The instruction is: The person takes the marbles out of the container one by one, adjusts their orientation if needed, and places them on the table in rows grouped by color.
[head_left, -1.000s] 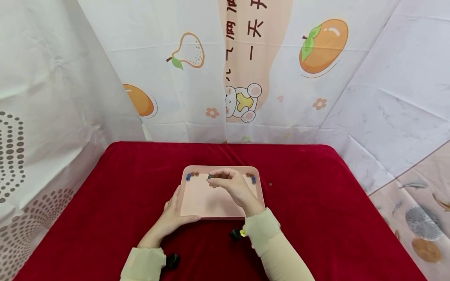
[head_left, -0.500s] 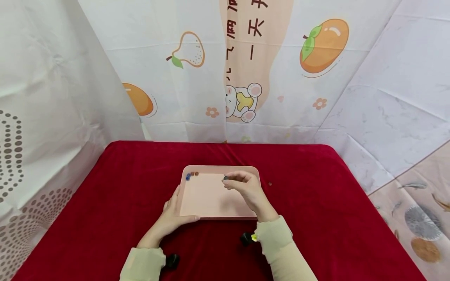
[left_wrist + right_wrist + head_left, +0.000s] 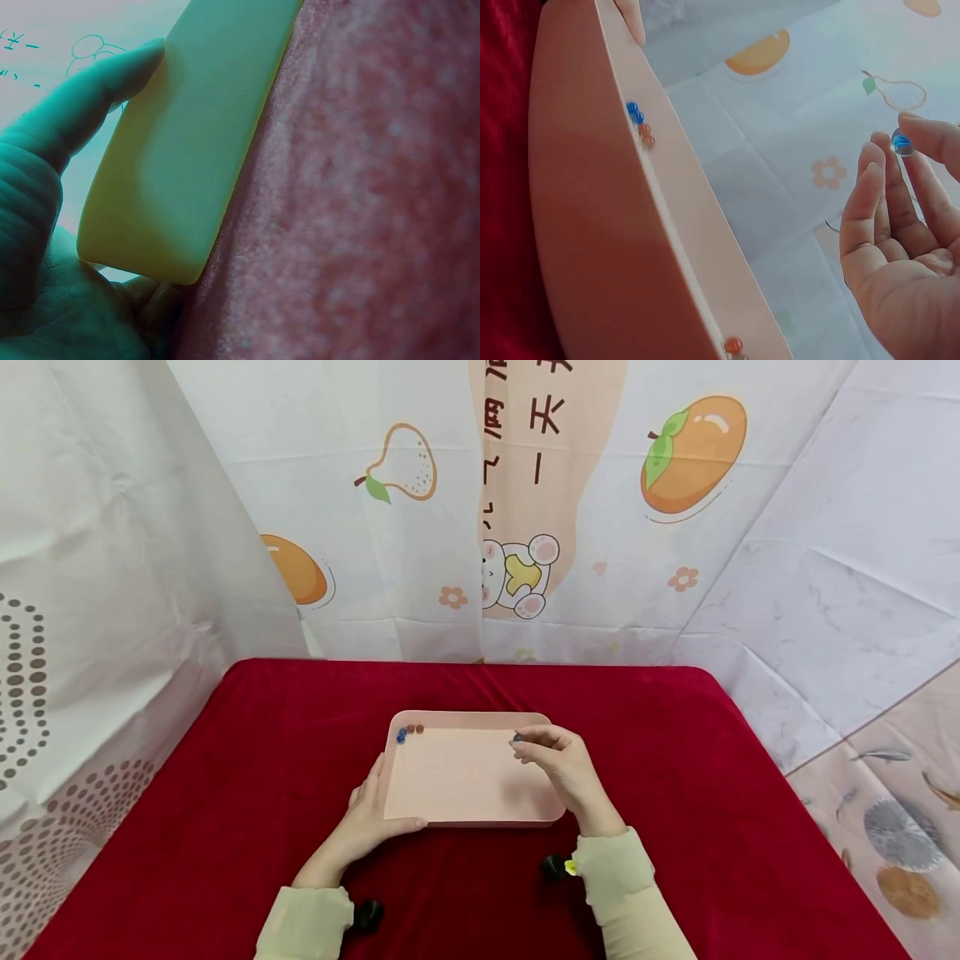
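In the head view, a shallow pink tray (image 3: 457, 777) lies on the red cloth. My left hand (image 3: 365, 827) holds its near left corner, thumb along the front wall and fingers along the left side. My right hand (image 3: 562, 764) is above the tray's right end, pinching a clear glass marble with a blue swirl (image 3: 903, 142) between thumb and fingertips. Blue marbles (image 3: 402, 735) and orange-brown marbles (image 3: 416, 728) sit in the far left corner. An orange marble (image 3: 733, 345) shows at the bottom of the right wrist view; the right hand covers that corner in the head view.
Red velvet cloth (image 3: 675, 760) covers the table. Behind it hangs a white curtain (image 3: 420, 552) printed with fruit and a bear. Dark wrist cameras (image 3: 367, 916) sit under both sleeves.
My right hand has moved rightward over the tray with the marble still pinched, and now hides the far right corner marbles. The left hand and tray stay in place.
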Demonstrator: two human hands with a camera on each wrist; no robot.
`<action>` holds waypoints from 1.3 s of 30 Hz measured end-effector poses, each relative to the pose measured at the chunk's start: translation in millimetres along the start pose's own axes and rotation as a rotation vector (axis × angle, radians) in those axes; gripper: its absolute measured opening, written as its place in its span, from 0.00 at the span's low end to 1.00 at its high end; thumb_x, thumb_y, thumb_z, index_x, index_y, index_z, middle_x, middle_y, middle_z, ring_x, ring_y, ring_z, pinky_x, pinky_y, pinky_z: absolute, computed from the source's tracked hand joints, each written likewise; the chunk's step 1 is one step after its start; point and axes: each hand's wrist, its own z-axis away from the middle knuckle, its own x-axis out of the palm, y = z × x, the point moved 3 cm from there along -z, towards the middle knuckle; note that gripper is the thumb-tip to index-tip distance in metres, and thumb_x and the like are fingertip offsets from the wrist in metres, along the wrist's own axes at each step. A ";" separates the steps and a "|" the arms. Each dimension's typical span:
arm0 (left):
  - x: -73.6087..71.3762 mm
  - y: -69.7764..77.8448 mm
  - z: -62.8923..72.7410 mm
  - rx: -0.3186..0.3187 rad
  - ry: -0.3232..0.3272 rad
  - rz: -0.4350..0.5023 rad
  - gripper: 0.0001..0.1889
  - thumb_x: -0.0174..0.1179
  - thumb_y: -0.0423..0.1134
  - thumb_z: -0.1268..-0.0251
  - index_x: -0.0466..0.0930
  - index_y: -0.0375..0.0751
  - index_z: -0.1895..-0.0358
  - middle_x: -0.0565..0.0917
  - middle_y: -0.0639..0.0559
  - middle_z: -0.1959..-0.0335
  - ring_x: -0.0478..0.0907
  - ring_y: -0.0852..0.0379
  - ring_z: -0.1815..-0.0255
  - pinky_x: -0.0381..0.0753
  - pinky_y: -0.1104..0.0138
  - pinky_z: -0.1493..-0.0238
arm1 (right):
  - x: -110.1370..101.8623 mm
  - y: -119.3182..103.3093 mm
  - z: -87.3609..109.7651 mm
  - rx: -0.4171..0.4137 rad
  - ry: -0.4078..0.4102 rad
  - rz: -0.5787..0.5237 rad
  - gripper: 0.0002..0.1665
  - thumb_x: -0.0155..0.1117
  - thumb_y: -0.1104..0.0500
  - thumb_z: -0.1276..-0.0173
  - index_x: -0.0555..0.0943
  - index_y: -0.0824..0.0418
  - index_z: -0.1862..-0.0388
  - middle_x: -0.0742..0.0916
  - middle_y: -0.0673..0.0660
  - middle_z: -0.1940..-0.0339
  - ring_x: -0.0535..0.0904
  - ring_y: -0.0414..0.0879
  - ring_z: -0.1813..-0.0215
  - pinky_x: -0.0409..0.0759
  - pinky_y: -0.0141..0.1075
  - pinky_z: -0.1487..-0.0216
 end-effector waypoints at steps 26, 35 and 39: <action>0.0 1.8 1.4 -0.003 -0.001 -0.006 0.68 0.77 0.52 0.54 0.30 0.48 0.19 0.44 0.36 0.20 0.41 0.38 0.23 0.51 0.36 0.28 | -77.2 -3.7 20.0 0.061 0.197 0.159 0.07 0.67 0.64 0.33 0.87 0.53 0.60 0.89 0.45 0.64 0.84 0.41 0.64 0.85 0.38 0.54; 0.7 0.4 0.0 -0.010 -0.001 0.003 0.68 0.77 0.54 0.54 0.29 0.49 0.19 0.43 0.37 0.19 0.40 0.39 0.23 0.50 0.35 0.28 | -94.1 0.0 23.0 0.091 0.210 0.209 0.06 0.68 0.62 0.33 0.87 0.53 0.60 0.89 0.44 0.66 0.84 0.41 0.64 0.84 0.38 0.55; 0.9 -0.4 -0.5 -0.016 -0.001 -0.001 0.68 0.76 0.54 0.53 0.29 0.49 0.19 0.43 0.37 0.19 0.39 0.39 0.22 0.50 0.35 0.28 | -99.2 1.6 25.1 0.116 0.211 0.234 0.05 0.68 0.61 0.33 0.86 0.52 0.60 0.89 0.43 0.65 0.84 0.41 0.64 0.84 0.37 0.55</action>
